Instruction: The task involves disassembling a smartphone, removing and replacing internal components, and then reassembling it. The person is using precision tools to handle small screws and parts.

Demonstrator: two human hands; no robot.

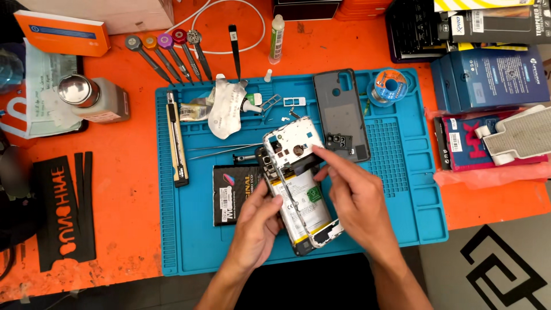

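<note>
An opened smartphone (295, 183) with its back removed lies tilted over the blue work mat (195, 241), showing a white inner frame and a battery. My left hand (258, 227) grips the phone's lower left edge. My right hand (356, 198) is at the phone's right side, its index finger and thumb pinching near the dark part in the phone's upper middle. The dark grey back cover (340, 112) lies on the mat just right of the phone's top. Under the phone's left side sits a black flat package (229, 192).
A utility knife (177, 140), tweezers (215, 150), a crumpled white wipe (227, 106) and a solder spool (390, 86) rest on the mat. Several screwdrivers (166, 54) lie behind it. A metal-capped bottle (94, 97) stands left; boxes (488, 77) stack right on the orange table (126, 172).
</note>
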